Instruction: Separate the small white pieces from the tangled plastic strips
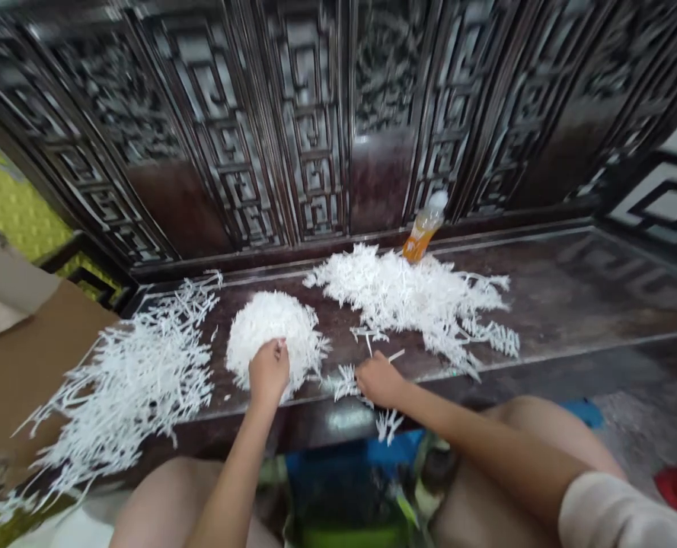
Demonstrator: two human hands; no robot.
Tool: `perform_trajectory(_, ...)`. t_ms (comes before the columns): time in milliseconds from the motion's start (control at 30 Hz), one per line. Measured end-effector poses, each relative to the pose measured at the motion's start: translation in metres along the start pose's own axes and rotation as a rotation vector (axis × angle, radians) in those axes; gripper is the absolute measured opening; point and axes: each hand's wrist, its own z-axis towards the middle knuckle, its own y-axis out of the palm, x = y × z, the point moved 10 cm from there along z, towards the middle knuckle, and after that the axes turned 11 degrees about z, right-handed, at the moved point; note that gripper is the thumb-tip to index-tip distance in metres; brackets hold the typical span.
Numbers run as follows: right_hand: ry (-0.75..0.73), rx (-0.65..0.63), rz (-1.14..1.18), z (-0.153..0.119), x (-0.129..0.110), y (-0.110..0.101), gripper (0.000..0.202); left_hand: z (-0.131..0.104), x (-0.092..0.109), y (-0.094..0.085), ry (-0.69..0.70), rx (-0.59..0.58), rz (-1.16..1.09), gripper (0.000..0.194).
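Note:
My left hand [269, 373] is closed in a pinch over the front of a round heap of small white pieces [275, 323]; what its fingers hold is too small to name. Further right, my right hand [379, 378] is closed at the bench's front edge, gripping white branched pieces [345, 383] that stick out around its fingers. A small branched piece [389, 426] hangs just below that hand. Behind it spreads a wide pile of white branched pieces [407, 293]. A loose pile of longer white strands [144, 373] lies on the left, over the bench edge.
The dark wooden bench [560, 289] has a carved back [315, 114]. A bottle with orange liquid [423, 228] stands behind the right pile. Brown cardboard [58, 342] is at the left. Something blue [338, 479] lies below, between the person's knees.

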Motion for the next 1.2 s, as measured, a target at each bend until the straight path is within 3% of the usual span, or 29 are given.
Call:
perform_trajectory(133,0.078,0.128,0.049,-0.002,0.008,-0.01,0.027,0.004,-0.008,0.003,0.015,0.006,-0.048,0.028)
perform_trajectory(233,0.09,0.205,0.086,0.002,0.013,-0.018,0.023,0.008,-0.025,0.003,-0.067,0.02,-0.164,0.029)
perform_trajectory(300,0.161,0.274,0.219,0.004,0.028,-0.027,0.023,0.012,-0.027,0.006,-0.078,-0.001,-0.19,0.03)
perform_trajectory(467,0.319,0.533,0.593,-0.001,0.068,-0.061,0.027,0.014,-0.011,-0.014,-0.023,0.074,-0.134,0.021)
perform_trajectory(567,0.347,0.544,0.764,0.005,0.081,-0.066,0.018,0.015,0.005,-0.027,0.016,0.043,-0.071,0.012)
perform_trajectory(700,0.364,0.577,0.963,0.005,0.087,-0.07,0.017,0.014,0.032,-0.044,0.179,0.01,0.031,0.007)
perform_trajectory(800,0.338,0.514,1.111,-0.003,0.074,-0.073,0.014,0.015,0.032,-0.051,0.219,0.028,0.157,0.008)
perform_trajectory(900,0.303,0.371,1.251,-0.012,0.05,-0.079,0.016,0.02,0.018,-0.047,0.201,0.009,0.236,0.01)
perform_trajectory(967,0.245,0.277,1.201,-0.013,0.031,-0.092,0.024,0.024,0.006,-0.043,0.167,0.014,0.272,0.011)
perform_trajectory(1033,0.192,0.284,0.956,-0.011,0.019,-0.112,0.027,0.027,-0.005,-0.039,0.13,0.025,0.299,0.012)
perform_trajectory(1100,0.192,0.322,0.665,-0.01,0.013,-0.127,0.031,0.028,-0.013,-0.036,0.097,0.034,0.306,0.015)
perform_trajectory(1200,0.164,0.425,0.536,-0.013,0.01,-0.14,0.025,0.028,-0.022,-0.038,0.039,0.09,0.274,0.022)
